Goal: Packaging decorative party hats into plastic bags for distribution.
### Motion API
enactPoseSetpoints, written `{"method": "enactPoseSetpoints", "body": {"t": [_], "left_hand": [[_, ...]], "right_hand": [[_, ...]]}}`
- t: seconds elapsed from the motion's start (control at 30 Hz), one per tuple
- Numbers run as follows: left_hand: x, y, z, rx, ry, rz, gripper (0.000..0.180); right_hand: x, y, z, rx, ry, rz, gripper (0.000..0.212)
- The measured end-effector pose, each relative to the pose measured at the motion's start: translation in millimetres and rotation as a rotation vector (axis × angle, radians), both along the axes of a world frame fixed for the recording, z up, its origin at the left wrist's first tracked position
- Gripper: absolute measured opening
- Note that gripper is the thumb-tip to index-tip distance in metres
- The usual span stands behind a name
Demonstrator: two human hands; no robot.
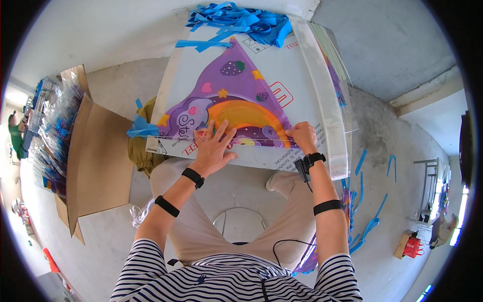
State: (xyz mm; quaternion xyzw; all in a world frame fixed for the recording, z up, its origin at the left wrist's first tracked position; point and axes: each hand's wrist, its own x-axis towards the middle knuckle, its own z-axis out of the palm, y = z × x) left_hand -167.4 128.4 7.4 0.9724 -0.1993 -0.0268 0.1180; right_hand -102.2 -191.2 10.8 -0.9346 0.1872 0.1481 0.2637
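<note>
A purple triangular printed sheet (234, 83), with an orange arch, stars and strawberries, lies on a white printed board (176, 80) across my knees, its point facing away. My left hand (214, 151) rests flat on its lower edge, fingers spread. At the near right corner my right hand (303, 137) is closed, thumb and fingers pinching that corner of the sheet. A thin, clear, plastic-looking strip runs along the near edge between my hands. One blue ribbon (201, 45) touches the sheet's far tip.
Blue ribbons (246, 22) are heaped at the board's far edge. Clear plastic sleeves (329, 116) lie along its right side. At left stands an open cardboard box (98, 161) beside clear-wrapped packets (53, 131). Loose blue strips (372, 224) litter the floor at right.
</note>
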Motion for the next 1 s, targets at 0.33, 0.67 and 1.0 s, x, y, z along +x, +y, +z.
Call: {"method": "enactPoseSetpoints", "body": {"t": [0.33,0.67,1.0], "left_hand": [[0,1,1,-0.004,0.006,-0.008,0.084],[1,6,-7,0.019,0.021,-0.022,0.08],[0,5,-10,0.002,-0.009,-0.031,0.08]], "right_hand": [[-4,8,-4,-0.067,-0.084,0.006,0.027],[-8,3,-1,0.012,-0.051,0.009,0.026],[-26,-12,2,-0.073,-0.183,0.034,0.029]]}}
